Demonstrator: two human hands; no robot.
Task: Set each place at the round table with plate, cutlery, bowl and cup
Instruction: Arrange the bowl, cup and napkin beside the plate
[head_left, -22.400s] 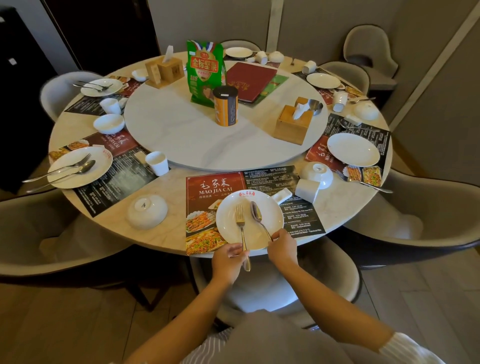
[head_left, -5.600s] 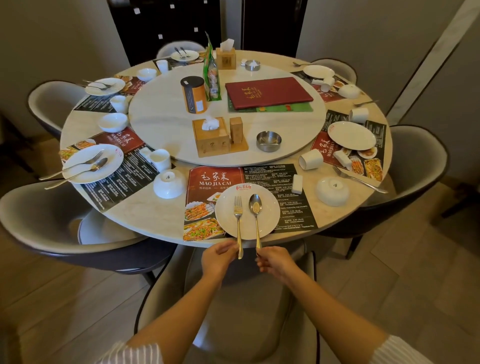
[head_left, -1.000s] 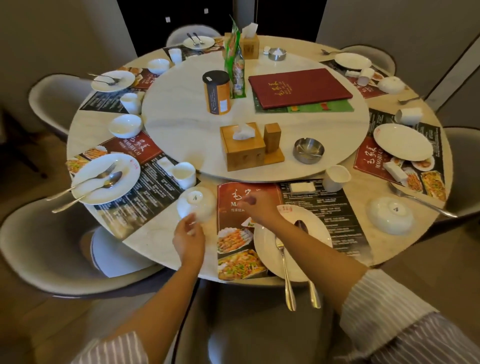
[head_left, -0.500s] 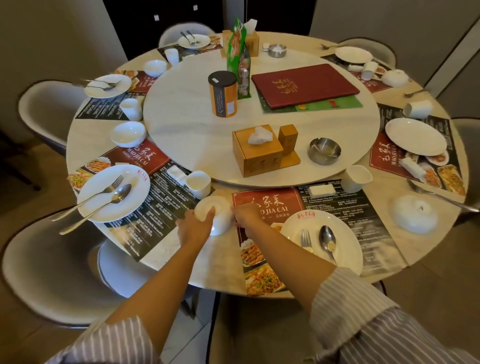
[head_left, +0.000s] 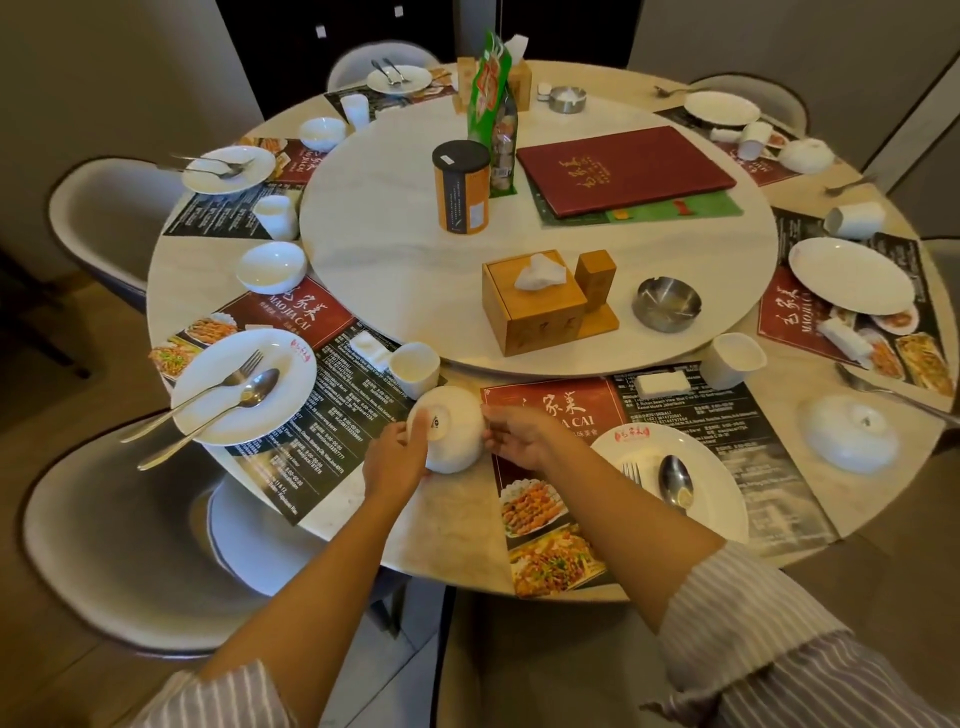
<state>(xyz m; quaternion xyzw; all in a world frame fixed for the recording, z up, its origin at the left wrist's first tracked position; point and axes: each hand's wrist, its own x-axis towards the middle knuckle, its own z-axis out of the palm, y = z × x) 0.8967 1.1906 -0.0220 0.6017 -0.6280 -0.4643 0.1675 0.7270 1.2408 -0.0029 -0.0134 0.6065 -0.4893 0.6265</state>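
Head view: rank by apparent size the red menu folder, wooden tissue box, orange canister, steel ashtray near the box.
1. red menu folder
2. wooden tissue box
3. orange canister
4. steel ashtray
Box versus canister is close; the canister sits farther away, so unsure.

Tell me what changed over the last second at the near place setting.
Both hands left the plate side and closed on the overturned bowl: left hand and right hand now hold it from either side, tipped up off the table. The fork, spoon and cup stayed put.

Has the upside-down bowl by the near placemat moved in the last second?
Yes. The bowl, flat a second ago, is now tipped between both hands, foot toward the left hand, beside the placemat.
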